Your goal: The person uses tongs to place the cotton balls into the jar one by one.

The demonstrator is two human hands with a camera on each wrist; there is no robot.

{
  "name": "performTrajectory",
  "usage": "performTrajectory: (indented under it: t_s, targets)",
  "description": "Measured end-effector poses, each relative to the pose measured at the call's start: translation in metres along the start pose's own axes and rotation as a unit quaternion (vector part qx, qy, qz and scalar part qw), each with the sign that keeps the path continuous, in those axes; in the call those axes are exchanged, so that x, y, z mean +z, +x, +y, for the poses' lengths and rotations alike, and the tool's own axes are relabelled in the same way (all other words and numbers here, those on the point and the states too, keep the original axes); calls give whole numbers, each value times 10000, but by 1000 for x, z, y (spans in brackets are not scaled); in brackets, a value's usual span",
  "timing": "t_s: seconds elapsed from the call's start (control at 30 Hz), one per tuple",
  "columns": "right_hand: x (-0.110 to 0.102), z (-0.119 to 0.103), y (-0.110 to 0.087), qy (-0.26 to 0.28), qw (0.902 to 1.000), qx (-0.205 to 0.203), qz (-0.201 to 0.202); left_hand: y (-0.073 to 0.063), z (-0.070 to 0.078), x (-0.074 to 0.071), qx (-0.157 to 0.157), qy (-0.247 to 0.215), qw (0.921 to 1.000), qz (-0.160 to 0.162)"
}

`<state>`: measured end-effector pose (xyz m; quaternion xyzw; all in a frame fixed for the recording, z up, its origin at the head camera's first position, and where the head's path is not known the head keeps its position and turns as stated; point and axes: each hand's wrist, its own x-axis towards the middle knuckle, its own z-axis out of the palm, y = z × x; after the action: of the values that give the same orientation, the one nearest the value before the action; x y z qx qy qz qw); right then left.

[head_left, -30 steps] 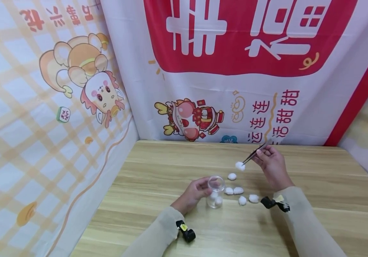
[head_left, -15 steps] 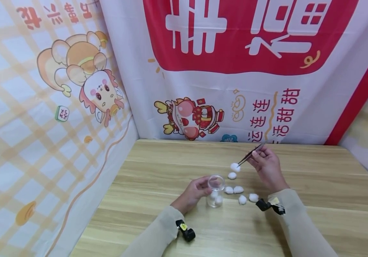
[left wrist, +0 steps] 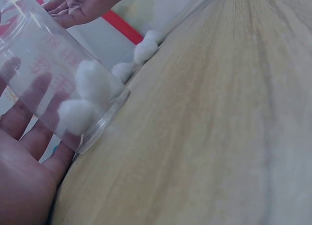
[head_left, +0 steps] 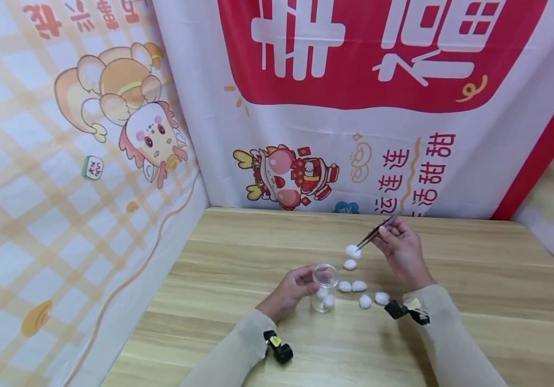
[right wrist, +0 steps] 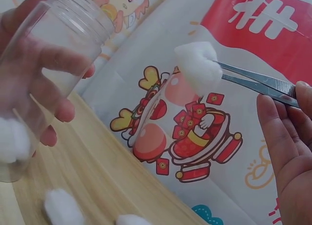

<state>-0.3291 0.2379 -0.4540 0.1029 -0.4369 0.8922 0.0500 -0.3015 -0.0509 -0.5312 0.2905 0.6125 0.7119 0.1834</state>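
My left hand (head_left: 292, 292) grips a clear plastic jar (head_left: 324, 290) that stands on the wooden table, its mouth uncovered. Two cotton balls (left wrist: 87, 93) show at the jar's bottom in the left wrist view. My right hand (head_left: 402, 251) pinches metal tweezers (right wrist: 258, 81) between thumb and fingers. A fluffy cotton ball (right wrist: 199, 66) is caught in the tweezer tips, raised above the table. In the head view this ball hangs up and to the right of the jar, just behind a loose cotton ball (head_left: 349, 264).
Several more cotton balls lie right of the jar, among them a pair (head_left: 352, 286) side by side and one (head_left: 382, 298) near the right wrist. The wooden table (head_left: 228, 258) ends at a printed cloth backdrop (head_left: 286, 129) behind and a checked cloth (head_left: 112, 215) at the left.
My right hand has moved slightly left, bringing the tweezers and their cotton ball nearer the jar, then nearly stopped. The left hand and jar have stayed in place.
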Motion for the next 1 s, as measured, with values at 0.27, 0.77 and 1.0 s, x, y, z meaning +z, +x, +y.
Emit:
performTrajectory:
  t_s: [0.27, 0.77, 1.0]
  targets:
    - [6, 4, -1, -251, 9996, 118, -97, -2, 0, -2, 73, 92, 9999, 71]
    - [17, 2, -6, -310, 9994, 105, -71, -2, 3, 1, -12, 88, 9999, 95]
    - [22, 1, -8, -338, 9994, 76, -35, -1, 0, 1, 61, 70, 9999, 68]
